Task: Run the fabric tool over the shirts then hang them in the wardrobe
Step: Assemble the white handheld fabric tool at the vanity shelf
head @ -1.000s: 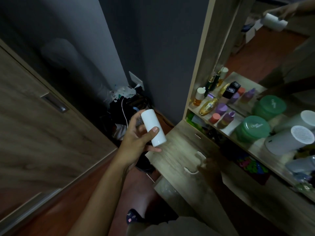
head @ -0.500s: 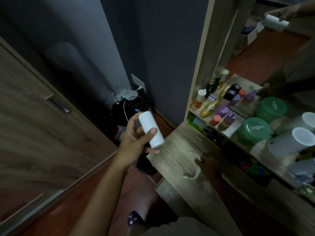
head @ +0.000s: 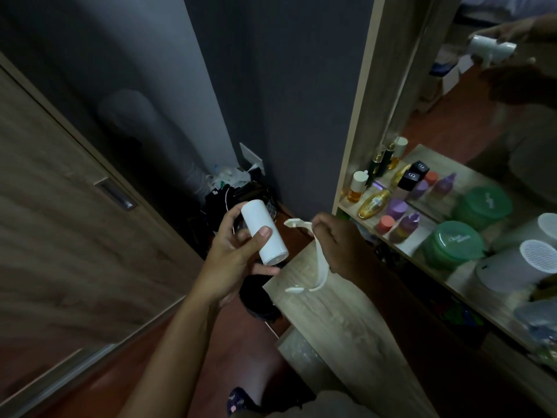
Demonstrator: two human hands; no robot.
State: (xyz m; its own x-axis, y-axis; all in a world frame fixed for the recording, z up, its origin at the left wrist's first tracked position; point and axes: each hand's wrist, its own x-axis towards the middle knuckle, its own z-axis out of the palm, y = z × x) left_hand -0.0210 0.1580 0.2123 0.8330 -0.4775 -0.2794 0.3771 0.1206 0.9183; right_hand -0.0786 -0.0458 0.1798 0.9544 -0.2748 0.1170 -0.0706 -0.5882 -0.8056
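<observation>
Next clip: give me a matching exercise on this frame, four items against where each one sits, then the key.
Items:
1. white cylinder
2. white bracket
3. green jar
4. gold bottle

Places:
A. lying on the shelf beside purple caps
B. in the left hand
C. standing on the shelf next to a white round device
D. in the right hand, above the wooden top

Pairs: 1-B, 2-D, 3-C, 4-A

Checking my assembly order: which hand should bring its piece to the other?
Probably the right hand. It pinches the light curved white bracket beside the white cylinder, which the left hand already wraps firmly, making a steady base.
</observation>
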